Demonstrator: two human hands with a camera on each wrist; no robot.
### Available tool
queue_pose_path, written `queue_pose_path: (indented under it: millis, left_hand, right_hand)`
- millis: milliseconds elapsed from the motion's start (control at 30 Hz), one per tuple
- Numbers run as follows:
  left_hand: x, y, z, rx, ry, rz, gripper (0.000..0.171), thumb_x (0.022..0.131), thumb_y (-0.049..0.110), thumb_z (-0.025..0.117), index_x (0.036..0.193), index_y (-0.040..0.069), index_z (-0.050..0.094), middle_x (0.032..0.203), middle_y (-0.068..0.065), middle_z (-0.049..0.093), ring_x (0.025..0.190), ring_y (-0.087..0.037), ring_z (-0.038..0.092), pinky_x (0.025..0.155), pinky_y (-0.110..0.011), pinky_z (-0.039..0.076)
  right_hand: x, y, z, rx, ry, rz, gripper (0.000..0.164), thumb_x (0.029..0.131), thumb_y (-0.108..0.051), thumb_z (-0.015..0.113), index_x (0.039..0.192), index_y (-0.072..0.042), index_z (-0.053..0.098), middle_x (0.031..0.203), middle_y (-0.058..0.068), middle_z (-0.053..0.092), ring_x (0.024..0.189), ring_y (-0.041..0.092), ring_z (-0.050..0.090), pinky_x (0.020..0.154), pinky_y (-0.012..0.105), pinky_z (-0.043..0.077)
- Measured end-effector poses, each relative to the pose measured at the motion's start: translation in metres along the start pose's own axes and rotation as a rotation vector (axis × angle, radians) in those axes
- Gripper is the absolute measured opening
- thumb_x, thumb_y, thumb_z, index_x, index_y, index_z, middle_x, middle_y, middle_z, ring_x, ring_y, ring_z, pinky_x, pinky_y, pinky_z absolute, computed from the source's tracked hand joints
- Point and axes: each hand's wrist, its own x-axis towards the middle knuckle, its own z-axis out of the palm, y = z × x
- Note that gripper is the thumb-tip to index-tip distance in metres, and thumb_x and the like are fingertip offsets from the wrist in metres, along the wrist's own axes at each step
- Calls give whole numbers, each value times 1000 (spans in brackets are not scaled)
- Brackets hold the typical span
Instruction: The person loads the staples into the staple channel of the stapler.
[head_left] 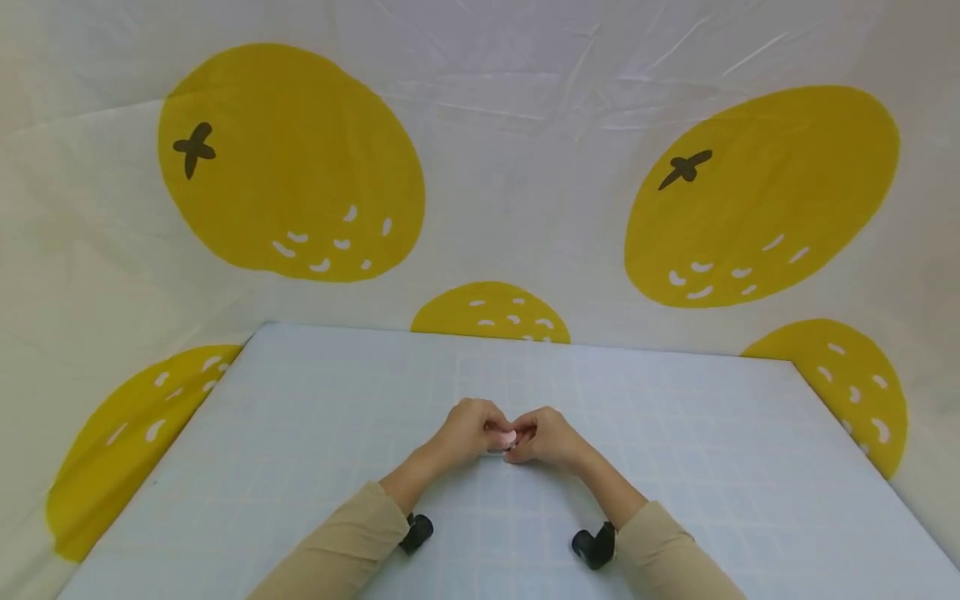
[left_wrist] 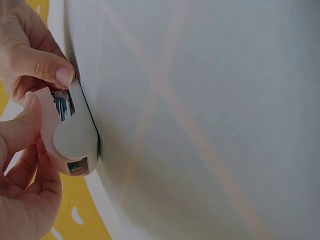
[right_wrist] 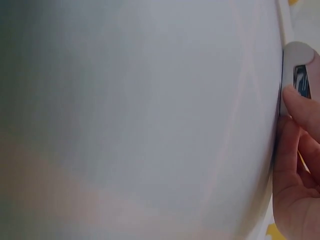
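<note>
Both hands meet over the middle of the table around a small pink and white stapler [left_wrist: 75, 142]. The stapler has a rounded end, and metal shows between its pink arm and its white arm. My left hand [head_left: 468, 430] grips the pink arm with thumb and fingers. My right hand [head_left: 547, 437] pinches the white arm near its end, its thumb close to the metal part. In the right wrist view the right hand [right_wrist: 300, 165] holds the white side, and the frame edge cuts off part of the stapler [right_wrist: 295, 52].
A pale table covering [head_left: 360, 383] with faint crossing lines lies under the hands. White sheeting [head_left: 525, 183] printed with big yellow fruit hangs behind the table and at its sides. Black wrist cameras [head_left: 417, 533] sit at both sleeve cuffs.
</note>
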Motion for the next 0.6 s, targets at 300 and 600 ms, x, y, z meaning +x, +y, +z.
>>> queue_pose_path:
  millis: [300, 600]
  left_hand:
    - [1, 4, 9, 58, 14, 43, 9, 78, 7, 74, 85, 1, 74, 83, -5, 69, 79, -17, 63, 68, -22, 49]
    - [2, -1, 0, 35, -36, 16, 10, 77, 4, 74, 87, 4, 73, 83, -1, 68, 76, -11, 58, 69, -25, 46]
  right_hand:
    - [-3, 0, -4, 10, 4, 13, 32, 67, -1, 81, 96, 5, 69, 70, 3, 63, 60, 7, 54, 56, 20, 46]
    - [0, -2, -3, -9, -17, 14, 30, 67, 0, 80, 95, 5, 69, 70, 2, 63, 62, 7, 54, 57, 21, 45]
